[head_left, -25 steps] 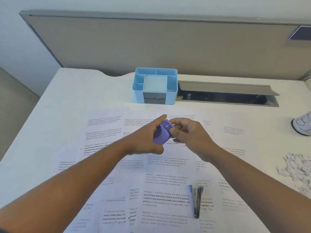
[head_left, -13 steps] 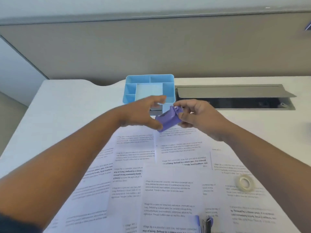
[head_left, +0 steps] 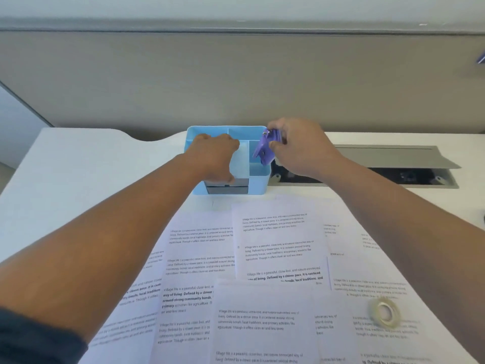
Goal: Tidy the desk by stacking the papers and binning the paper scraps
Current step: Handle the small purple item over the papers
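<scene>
Several printed papers (head_left: 278, 248) lie spread and overlapping across the white desk (head_left: 78, 179). My right hand (head_left: 301, 148) grips a small purple device (head_left: 266, 148), held upright over the right front compartment of the blue desk organiser (head_left: 258, 177). My left hand (head_left: 215, 158) rests on top of the organiser's left side, fingers curled over it, holding nothing else. No paper scraps are in view.
A roll of clear tape (head_left: 384, 313) lies on the papers at the lower right. Right of the organiser, an open cable tray (head_left: 393, 166) is set into the desk. A grey partition wall (head_left: 236, 80) stands behind the desk.
Both hands moved forward from above the papers to the organiser. My left hand let go of the purple device and settled on the organiser. My right hand carried the device over a compartment.
</scene>
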The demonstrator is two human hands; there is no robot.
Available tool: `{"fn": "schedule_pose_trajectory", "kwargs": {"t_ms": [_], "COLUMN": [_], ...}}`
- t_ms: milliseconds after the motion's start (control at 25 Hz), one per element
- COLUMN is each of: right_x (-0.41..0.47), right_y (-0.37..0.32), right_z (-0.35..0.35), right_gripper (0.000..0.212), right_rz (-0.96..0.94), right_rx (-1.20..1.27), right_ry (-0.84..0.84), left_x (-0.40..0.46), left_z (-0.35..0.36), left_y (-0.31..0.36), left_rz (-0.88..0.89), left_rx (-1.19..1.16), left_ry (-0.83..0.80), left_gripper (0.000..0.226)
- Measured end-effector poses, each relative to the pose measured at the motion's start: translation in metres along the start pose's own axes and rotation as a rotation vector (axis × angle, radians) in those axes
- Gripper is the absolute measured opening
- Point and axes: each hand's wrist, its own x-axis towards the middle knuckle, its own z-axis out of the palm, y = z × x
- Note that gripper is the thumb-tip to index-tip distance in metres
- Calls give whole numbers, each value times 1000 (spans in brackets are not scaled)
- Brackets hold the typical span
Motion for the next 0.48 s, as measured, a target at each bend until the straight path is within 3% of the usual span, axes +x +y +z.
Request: {"fn": "schedule_pose_trajectory", "kwargs": {"t_ms": [280,480], "right_x": [20,27], "right_y": [-8,-6], "right_z": [28,51], "right_gripper": [12,8], "right_rz": [59,78], "right_rx": [-219,-285], "right_ry": [-204,-211], "left_x": [6,9], "left_z": [-8,-9], "left_y": [3,9], "left_rz": [-69,-95], "left_rx": [146,165], "left_ry": [3,-6], "left_gripper": [77,71]}}
